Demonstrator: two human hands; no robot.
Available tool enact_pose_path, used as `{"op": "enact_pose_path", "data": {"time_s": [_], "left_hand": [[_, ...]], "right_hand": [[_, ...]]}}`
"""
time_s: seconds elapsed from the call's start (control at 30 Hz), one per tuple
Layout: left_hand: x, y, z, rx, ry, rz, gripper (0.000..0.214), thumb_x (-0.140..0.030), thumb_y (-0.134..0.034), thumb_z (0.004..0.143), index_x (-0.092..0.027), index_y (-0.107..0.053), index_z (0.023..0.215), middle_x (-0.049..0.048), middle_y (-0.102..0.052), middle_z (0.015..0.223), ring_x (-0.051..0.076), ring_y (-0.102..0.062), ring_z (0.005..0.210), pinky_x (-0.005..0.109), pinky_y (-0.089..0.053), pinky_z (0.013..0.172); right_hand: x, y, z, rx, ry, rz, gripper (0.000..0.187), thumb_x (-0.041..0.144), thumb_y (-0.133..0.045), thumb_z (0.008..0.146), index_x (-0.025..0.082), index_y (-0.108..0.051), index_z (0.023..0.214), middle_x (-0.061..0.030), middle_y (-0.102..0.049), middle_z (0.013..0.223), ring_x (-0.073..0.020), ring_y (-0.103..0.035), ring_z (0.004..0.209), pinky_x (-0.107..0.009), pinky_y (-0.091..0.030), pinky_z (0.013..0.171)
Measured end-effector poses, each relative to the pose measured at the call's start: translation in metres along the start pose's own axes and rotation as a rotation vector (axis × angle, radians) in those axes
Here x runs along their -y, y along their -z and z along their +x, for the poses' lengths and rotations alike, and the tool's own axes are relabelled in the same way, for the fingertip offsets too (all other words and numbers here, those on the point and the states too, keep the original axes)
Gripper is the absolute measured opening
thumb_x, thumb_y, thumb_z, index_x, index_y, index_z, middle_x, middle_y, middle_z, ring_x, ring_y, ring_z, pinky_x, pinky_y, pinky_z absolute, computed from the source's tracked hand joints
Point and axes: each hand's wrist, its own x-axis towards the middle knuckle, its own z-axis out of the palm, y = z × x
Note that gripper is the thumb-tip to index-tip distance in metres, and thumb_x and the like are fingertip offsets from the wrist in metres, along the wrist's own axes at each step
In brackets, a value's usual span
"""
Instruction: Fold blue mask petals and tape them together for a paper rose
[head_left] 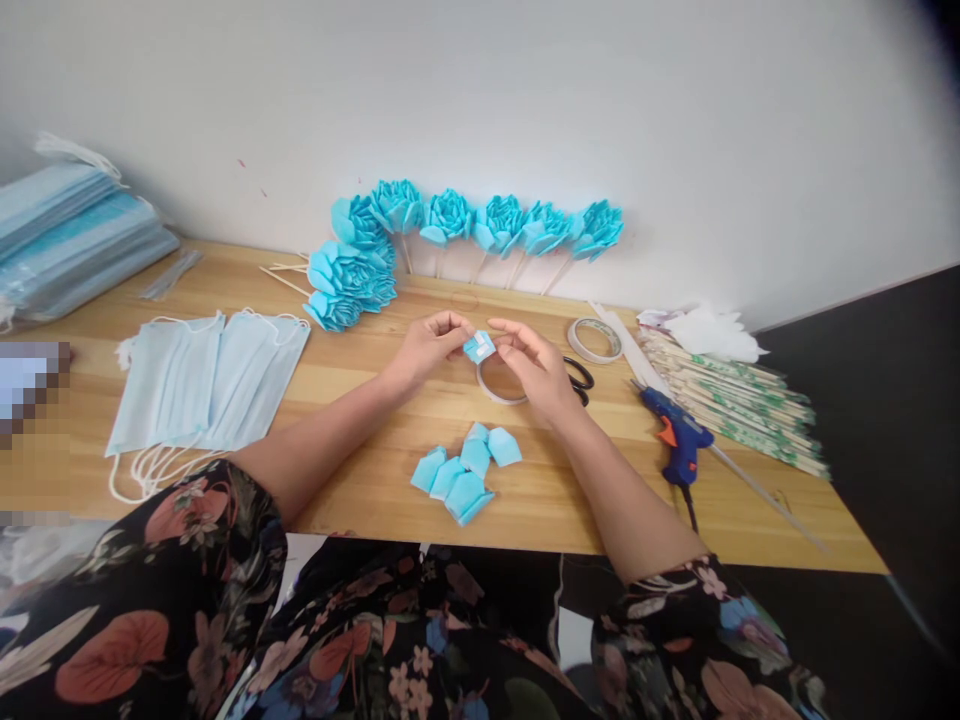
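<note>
In my left hand [435, 350], thumb and fingertips pinch a folded blue petal [480, 347] that has a whitish strip on its face. My right hand [536, 365] is at the petal's right side, index finger and thumb slightly apart; whether they touch it I cannot tell. Beneath my hands, a roll of tape [502, 398] lies flat, partly covered by my right hand. Black-handled scissors [581, 380] show just right of that hand. Several loose blue petals [459, 485] lie grouped on the table below.
Finished blue flowers [499, 225] on sticks line the wall. Face masks [214, 375] and packed masks [75, 240] are at left. To the right are another tape roll [595, 340], a blue glue gun [679, 435], a glue stick [765, 495] and wrapped chopsticks [742, 400].
</note>
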Motion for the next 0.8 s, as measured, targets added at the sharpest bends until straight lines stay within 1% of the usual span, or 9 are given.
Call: {"op": "enact_pose_path", "data": {"time_s": [0.13,0.27,0.4,0.53,0.6,0.8], "left_hand": [[-0.001,-0.0026,-0.0019,0.02,-0.008,-0.009,0.028,-0.039,-0.077,0.069,-0.015,-0.063,0.073,-0.0011,-0.061,0.067,0.009,-0.051,0.061,0.023,-0.04,0.061],[0.0012,-0.0054,-0.0034,0.067,-0.031,0.023,0.031,-0.042,-0.079,0.068,-0.015,-0.065,0.074,0.0002,-0.064,0.07,0.011,-0.054,0.066,0.025,-0.043,0.066],[0.0037,-0.0059,-0.0043,0.101,-0.055,0.059,0.03,-0.042,-0.076,0.073,-0.014,-0.065,0.074,0.001,-0.064,0.071,0.011,-0.055,0.068,0.026,-0.043,0.068],[0.0026,-0.0053,-0.0047,0.098,-0.066,0.075,0.035,-0.048,-0.068,0.08,-0.016,-0.06,0.071,-0.0013,-0.057,0.063,0.01,-0.05,0.061,0.025,-0.039,0.062],[0.0013,-0.0052,-0.0046,0.11,-0.058,0.078,0.036,-0.05,-0.066,0.081,-0.016,-0.059,0.071,-0.0015,-0.055,0.063,0.01,-0.05,0.061,0.025,-0.039,0.061],[-0.0001,-0.0058,-0.0043,0.139,-0.006,0.083,0.03,-0.043,-0.073,0.074,-0.015,-0.061,0.076,-0.0016,-0.059,0.068,0.01,-0.05,0.063,0.024,-0.04,0.063]], "right_hand": [[-0.0039,-0.0002,0.0004,-0.004,0.001,0.05,0.04,0.04,-0.064,0.088,0.024,-0.065,0.125,-0.0022,-0.071,0.094,-0.02,-0.067,0.091,-0.036,-0.053,0.088],[-0.0084,-0.0021,0.0015,0.014,0.024,0.046,0.046,0.04,-0.069,0.084,0.025,-0.063,0.127,-0.0002,-0.066,0.091,-0.017,-0.064,0.086,-0.031,-0.052,0.08],[-0.0043,-0.0034,0.0007,0.032,0.041,0.021,0.043,0.037,-0.068,0.084,0.024,-0.063,0.125,0.001,-0.062,0.086,-0.0157,-0.06,0.08,-0.03,-0.05,0.076],[-0.0001,-0.0034,0.0004,0.021,0.049,0.02,0.04,0.032,-0.066,0.083,0.024,-0.062,0.123,0.0015,-0.06,0.084,-0.0162,-0.06,0.08,-0.032,-0.049,0.077],[0.0002,-0.0033,0.0006,0.007,0.05,0.02,0.04,0.031,-0.066,0.083,0.024,-0.062,0.122,0.0017,-0.059,0.084,-0.0161,-0.059,0.079,-0.032,-0.048,0.076],[-0.0009,-0.0035,0.0002,0.004,0.049,0.032,0.04,0.032,-0.066,0.083,0.025,-0.062,0.122,0.0018,-0.058,0.085,-0.0158,-0.059,0.079,-0.032,-0.048,0.076]]}}
